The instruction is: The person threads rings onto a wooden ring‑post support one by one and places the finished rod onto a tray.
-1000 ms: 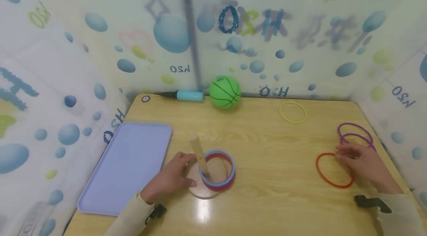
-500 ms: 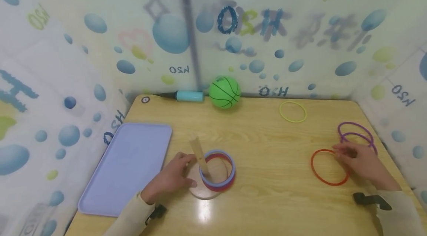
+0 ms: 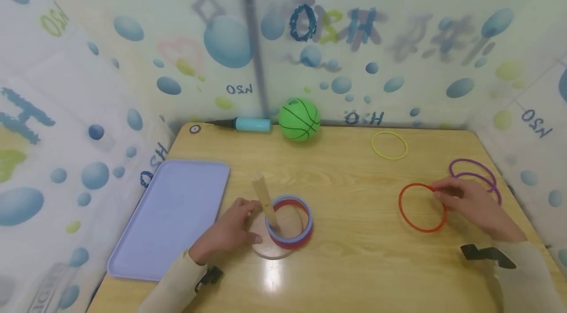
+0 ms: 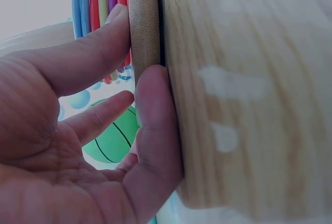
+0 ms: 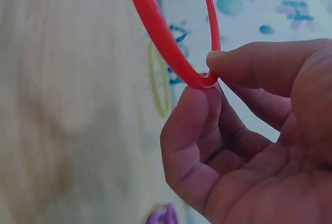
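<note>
A wall [image 3: 345, 72] patterned with blue drops stands behind the wooden bench [image 3: 350, 273]. The pale purple tray [image 3: 173, 214] lies on the bench's left side. The left hand [image 3: 228, 232] has its fingers loosely spread, thumb touching the edge of a round wooden base [image 3: 270, 255]. At the right, the right hand [image 3: 476, 207] pinches a red ring [image 5: 168, 42] between thumb and fingers; whether the ring touches the bench I cannot tell. A green ball [image 3: 299, 119] sits near the wall, just right of a blue pump [image 3: 253, 124]. On the base, stacked rings [image 3: 290, 240], blue uppermost, surround a post [image 3: 264, 200]. Overlapping purple rings [image 3: 480, 164] lie beyond the right hand; a yellow ring [image 3: 390, 157] lies farther back.
</note>
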A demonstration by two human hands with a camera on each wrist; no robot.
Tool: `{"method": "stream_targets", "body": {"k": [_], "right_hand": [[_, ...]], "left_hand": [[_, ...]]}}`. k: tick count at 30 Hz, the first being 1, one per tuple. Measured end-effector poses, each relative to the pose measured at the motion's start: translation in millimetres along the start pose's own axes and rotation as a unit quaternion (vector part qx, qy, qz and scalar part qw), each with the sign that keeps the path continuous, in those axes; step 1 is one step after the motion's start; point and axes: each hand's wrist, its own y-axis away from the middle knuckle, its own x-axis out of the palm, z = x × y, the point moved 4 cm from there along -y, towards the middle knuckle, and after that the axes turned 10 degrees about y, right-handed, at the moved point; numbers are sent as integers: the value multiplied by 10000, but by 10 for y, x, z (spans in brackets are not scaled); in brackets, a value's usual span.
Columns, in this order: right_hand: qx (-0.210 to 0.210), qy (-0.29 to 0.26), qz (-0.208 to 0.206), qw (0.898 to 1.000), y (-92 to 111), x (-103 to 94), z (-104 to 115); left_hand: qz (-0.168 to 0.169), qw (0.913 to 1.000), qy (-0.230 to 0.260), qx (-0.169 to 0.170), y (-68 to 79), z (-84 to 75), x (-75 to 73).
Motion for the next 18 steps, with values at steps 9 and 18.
{"method": "stream_targets", "body": {"k": [9,18], "right_hand": [[-144,-491,152,9986,-127,-71,378],[-262,-1236,299,9915,-220,-62,795]], "left_hand": [[-44,9994,144,-308,-51,49,3],[-3,9993,172,-324,-75,85,6]]}}
